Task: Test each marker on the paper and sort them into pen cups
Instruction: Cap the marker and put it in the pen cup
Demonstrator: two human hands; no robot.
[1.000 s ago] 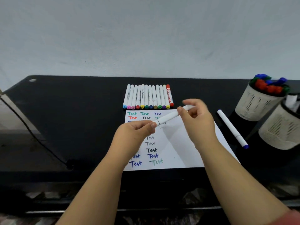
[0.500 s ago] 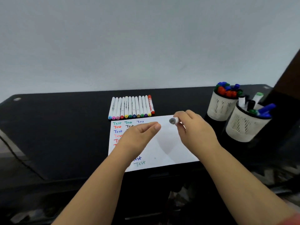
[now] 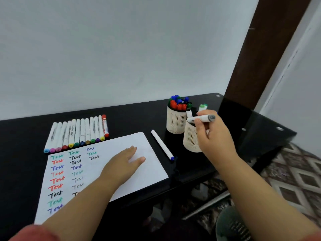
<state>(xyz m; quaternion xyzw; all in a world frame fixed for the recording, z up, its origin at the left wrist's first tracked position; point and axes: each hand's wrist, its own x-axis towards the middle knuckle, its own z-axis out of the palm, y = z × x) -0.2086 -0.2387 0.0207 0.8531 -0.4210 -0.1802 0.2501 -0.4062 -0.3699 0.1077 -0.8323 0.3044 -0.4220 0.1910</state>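
My right hand [image 3: 211, 136] grips a white marker with a grey cap [image 3: 202, 118], held level over the mouth of the nearer white pen cup [image 3: 190, 140]. The farther pen cup [image 3: 175, 121] holds red, blue and green capped markers. My left hand [image 3: 124, 162] lies flat with straight fingers on the white paper [image 3: 149, 171], which carries rows of coloured "Test" words. A row of several capped markers [image 3: 78, 134] lies beyond the paper. One white marker with a blue tip [image 3: 162, 145] lies between the paper and the cups.
The black glass table [image 3: 20, 133] ends close to the right of the cups. A dark wooden post [image 3: 260, 49] rises behind its right corner. A patterned carpet [image 3: 295, 174] covers the floor to the right, and a round mesh object [image 3: 231, 225] sits low.
My right hand has carried the grey-capped marker from above the paper to the nearer cup. My left hand has let go of it and dropped flat onto the paper. The view swung right.
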